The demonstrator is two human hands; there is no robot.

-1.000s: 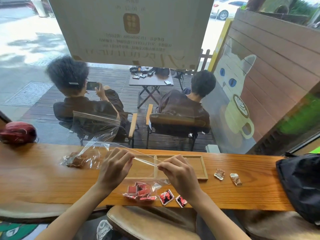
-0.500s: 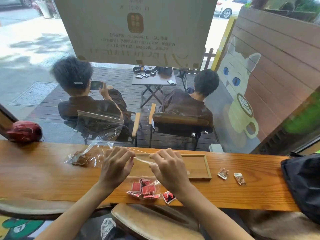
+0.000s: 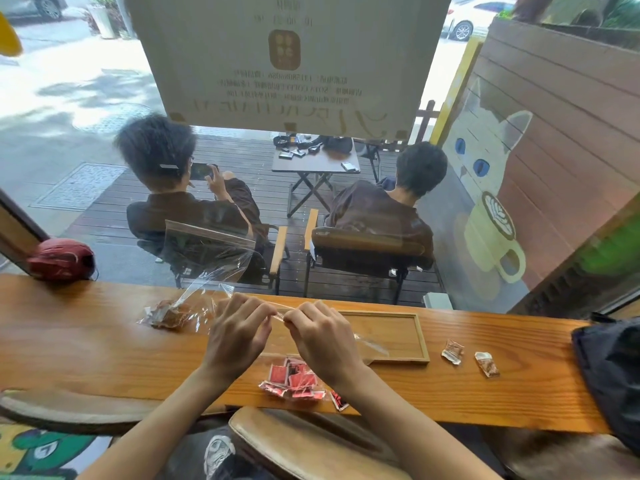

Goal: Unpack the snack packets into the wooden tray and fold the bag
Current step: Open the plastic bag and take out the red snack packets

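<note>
Fingers of both hands pinch the bag's top edge. Counter carries everything; the tray lies bare just behind the right hand. The bag hangs below, red packets bunched inside. Best to peel the seal evenly, knuckles close. The left hand arches, wrist low.

A: Strong daylight pours through the window from twelve o'clock; the pavement towards eleven o'clock is nearly blown out.

B: The desk is evenly lit with soft sheen. Wide-angle bending curves its edges at nine and three o'clock, and the corners look slightly soft.
</note>
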